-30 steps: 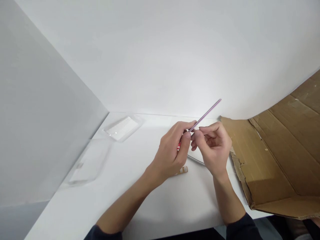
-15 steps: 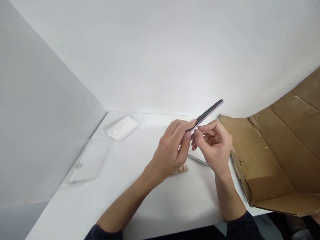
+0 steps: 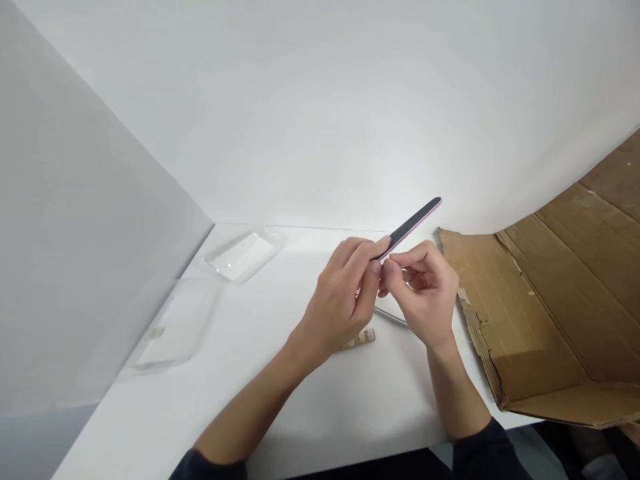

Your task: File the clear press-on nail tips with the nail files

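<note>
My left hand (image 3: 345,283) is closed around the lower end of a nail file (image 3: 415,223), black on its flat face with a pinkish edge. The file's free end points up and to the right. My right hand (image 3: 423,287) is in a pinch right beside the file's lower part and my left thumb. Whatever its fingertips hold is too small or too hidden to make out. Beneath my left wrist lies a small brown strip (image 3: 367,338) with white patches, partly covered. Behind the hands a curved grey band (image 3: 391,317) rests on the table, partly hidden.
On the white table (image 3: 150,427), a clear plastic packet with a white insert (image 3: 241,257) lies at the back left. Nearer is a clear plastic tray or case (image 3: 175,330). An opened cardboard box (image 3: 530,313) stands at the right. White walls (image 3: 320,120) enclose the back and left.
Both hands and the nail file have shifted very slightly left. The grip and the pinch look the same.
</note>
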Available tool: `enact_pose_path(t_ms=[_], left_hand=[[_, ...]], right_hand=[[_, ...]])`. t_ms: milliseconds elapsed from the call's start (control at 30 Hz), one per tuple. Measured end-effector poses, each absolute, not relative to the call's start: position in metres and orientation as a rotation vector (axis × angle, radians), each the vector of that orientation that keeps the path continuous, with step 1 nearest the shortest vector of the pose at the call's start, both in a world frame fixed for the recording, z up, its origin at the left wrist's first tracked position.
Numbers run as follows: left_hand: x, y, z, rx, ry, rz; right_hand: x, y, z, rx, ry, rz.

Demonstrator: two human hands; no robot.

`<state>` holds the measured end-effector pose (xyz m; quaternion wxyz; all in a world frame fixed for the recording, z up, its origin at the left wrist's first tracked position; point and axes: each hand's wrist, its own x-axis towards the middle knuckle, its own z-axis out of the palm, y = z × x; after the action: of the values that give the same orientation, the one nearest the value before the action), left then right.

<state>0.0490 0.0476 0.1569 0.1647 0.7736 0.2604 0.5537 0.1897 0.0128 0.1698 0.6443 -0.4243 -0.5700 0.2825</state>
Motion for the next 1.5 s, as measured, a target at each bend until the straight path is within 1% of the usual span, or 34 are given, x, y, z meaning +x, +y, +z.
enact_pose_path(t_ms=[300, 400, 533, 633, 767, 1033, 1267, 1500], left_hand=[[0.047, 0.047, 0.158, 2.152, 0.711, 1.525], [0.045, 0.049, 0.158, 1.954, 0.691, 1.447], [0.045, 0.052, 0.163, 1.617, 0.542, 1.388], [0.044, 0.052, 0.168, 1.533, 0.464, 1.380], [0.043, 0.051, 0.172, 1.524, 0.462, 1.382], [0.040, 0.051, 0.162, 1.546, 0.519, 1.355], [0.041, 0.053, 0.166, 1.522, 0.517, 1.323], [0.043, 0.055, 0.168, 1.482, 0.552, 1.295]], right_hand=[[0.192, 0.015, 0.171, -0.923, -1.307, 0.663], [0.196, 0.015, 0.173, -0.901, -1.319, 0.647], [0.200, 0.016, 0.173, -0.882, -1.306, 0.615], [0.201, 0.016, 0.173, -0.865, -1.337, 0.657], [0.199, 0.016, 0.173, -0.853, -1.343, 0.690], [0.199, 0.016, 0.173, -0.896, -1.332, 0.712], [0.196, 0.021, 0.174, -0.918, -1.243, 0.835], [0.194, 0.022, 0.170, -0.958, -1.205, 0.828]])
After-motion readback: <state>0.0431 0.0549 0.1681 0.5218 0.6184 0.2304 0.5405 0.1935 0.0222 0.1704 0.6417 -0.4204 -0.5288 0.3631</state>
